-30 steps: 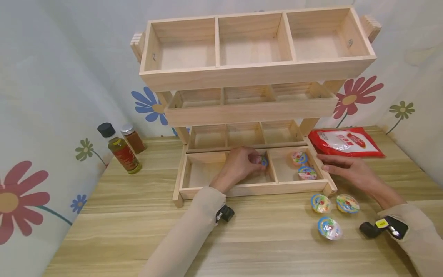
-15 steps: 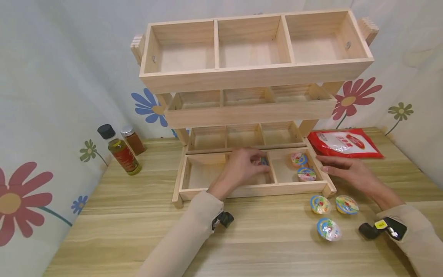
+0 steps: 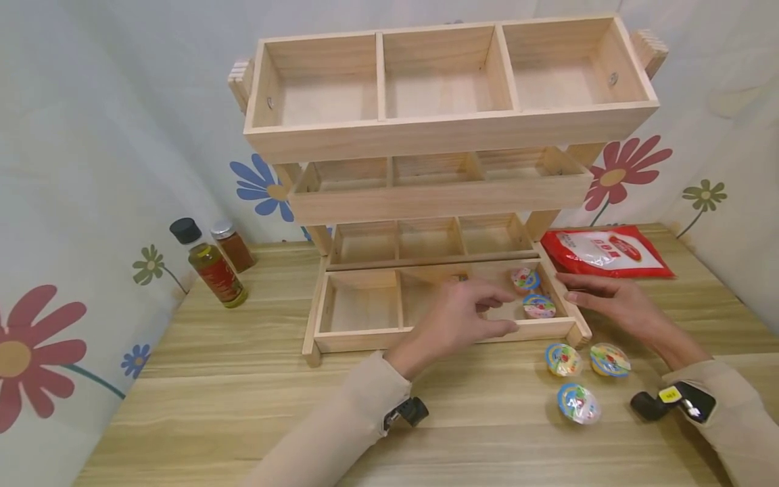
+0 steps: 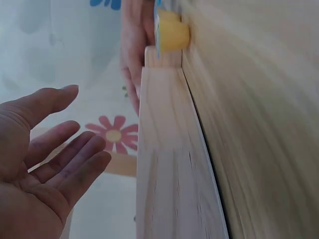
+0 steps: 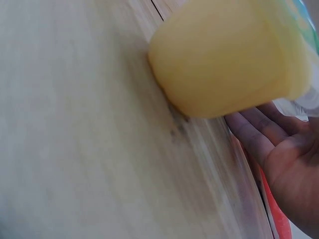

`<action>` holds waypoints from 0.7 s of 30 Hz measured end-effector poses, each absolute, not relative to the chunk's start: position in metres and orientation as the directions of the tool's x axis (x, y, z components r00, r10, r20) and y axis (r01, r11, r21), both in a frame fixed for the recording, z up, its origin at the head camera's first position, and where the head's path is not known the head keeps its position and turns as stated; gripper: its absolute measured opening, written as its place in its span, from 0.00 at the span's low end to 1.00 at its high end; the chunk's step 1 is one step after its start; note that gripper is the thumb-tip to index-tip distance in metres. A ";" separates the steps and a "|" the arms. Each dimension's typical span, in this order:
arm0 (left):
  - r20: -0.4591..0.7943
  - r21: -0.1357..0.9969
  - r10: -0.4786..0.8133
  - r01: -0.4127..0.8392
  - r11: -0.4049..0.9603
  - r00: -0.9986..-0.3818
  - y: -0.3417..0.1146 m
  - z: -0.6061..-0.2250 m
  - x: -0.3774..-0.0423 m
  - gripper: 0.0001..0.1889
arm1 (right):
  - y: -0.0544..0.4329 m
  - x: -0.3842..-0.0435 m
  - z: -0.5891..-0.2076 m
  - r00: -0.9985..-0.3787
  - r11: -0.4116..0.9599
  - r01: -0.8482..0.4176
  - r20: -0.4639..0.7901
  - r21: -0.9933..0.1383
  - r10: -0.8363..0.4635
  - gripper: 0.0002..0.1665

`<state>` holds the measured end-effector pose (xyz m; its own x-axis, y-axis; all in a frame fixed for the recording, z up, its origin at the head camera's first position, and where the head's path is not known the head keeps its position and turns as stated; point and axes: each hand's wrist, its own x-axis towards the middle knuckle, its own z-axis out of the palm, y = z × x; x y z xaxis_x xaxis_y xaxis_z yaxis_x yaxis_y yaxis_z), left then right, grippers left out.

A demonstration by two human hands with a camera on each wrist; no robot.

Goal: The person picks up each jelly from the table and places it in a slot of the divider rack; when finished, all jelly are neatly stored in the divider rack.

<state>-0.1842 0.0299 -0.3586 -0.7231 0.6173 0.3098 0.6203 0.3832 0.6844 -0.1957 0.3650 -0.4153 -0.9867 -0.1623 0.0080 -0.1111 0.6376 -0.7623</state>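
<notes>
Six lidded cups are visible. Three stand on the surface (image 3: 487, 419) before the rack's right leg: a left loose cup (image 3: 562, 359), a right loose cup (image 3: 610, 360) and a near loose cup (image 3: 579, 404). Two occupy the right compartment of the bottom tray (image 3: 359, 340): a rear cup (image 3: 526, 279) and a front cup (image 3: 539, 306). One middle cup (image 3: 460, 277) shows only its edge in the middle compartment; the hand masks the rest.

Left hand (image 3: 453, 321): positioned over the tray's front wall. Its grip is well open, thumb apart from the fingers, and holds nothing.

Right hand (image 3: 621, 301): fingers extended at the tray's right end, near the red bag (image 3: 608, 251). Its grip is open with nothing enclosed; contact pressure cannot be determined.

Caution:
- Low hand travel could knock the front cup against its neighbour.
- Sideways force from the right hand could shift the rack.
- A sweep of the right sleeve (image 3: 724, 406) could topple the right loose cup, since the cups taper toward the base.
- Excess fingertip pressure may dent or split a lid.
</notes>
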 end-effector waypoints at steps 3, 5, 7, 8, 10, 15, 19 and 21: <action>0.297 0.716 0.648 0.612 0.336 -0.702 0.037 -0.359 -0.177 0.19 | 0.365 -0.194 -0.414 -0.987 0.641 -0.110 0.008 -0.760 -0.159 0.34; 0.280 0.743 0.671 0.597 0.301 -0.687 0.042 -0.359 -0.173 0.19 | 0.364 -0.193 -0.413 -0.987 0.641 -0.111 0.011 -0.759 -0.158 0.34; 0.267 0.762 0.692 0.586 0.275 -0.671 0.048 -0.361 -0.170 0.19 | 0.364 -0.193 -0.413 -0.986 0.640 -0.122 0.021 -0.759 -0.163 0.34; 0.265 0.763 0.702 0.589 0.267 -0.661 0.050 -0.361 -0.168 0.20 | 0.364 -0.193 -0.413 -0.986 0.641 -0.128 0.027 -0.756 -0.165 0.34; 0.260 0.759 0.719 0.597 0.261 -0.645 0.055 -0.363 -0.164 0.19 | 0.364 -0.193 -0.414 -0.984 0.646 -0.146 0.045 -0.750 -0.170 0.33; 0.262 0.728 0.756 0.637 0.252 -0.599 0.067 -0.367 -0.157 0.19 | 0.366 -0.193 -0.416 -0.981 0.651 -0.182 0.089 -0.737 -0.173 0.30; 0.238 0.738 0.787 0.632 0.234 -0.569 0.074 -0.367 -0.151 0.19 | 0.366 -0.192 -0.416 -0.980 0.642 -0.184 0.093 -0.744 -0.173 0.29; 0.220 0.747 0.800 0.624 0.230 -0.559 0.078 -0.368 -0.147 0.19 | 0.366 -0.192 -0.415 -0.982 0.639 -0.175 0.083 -0.749 -0.172 0.29</action>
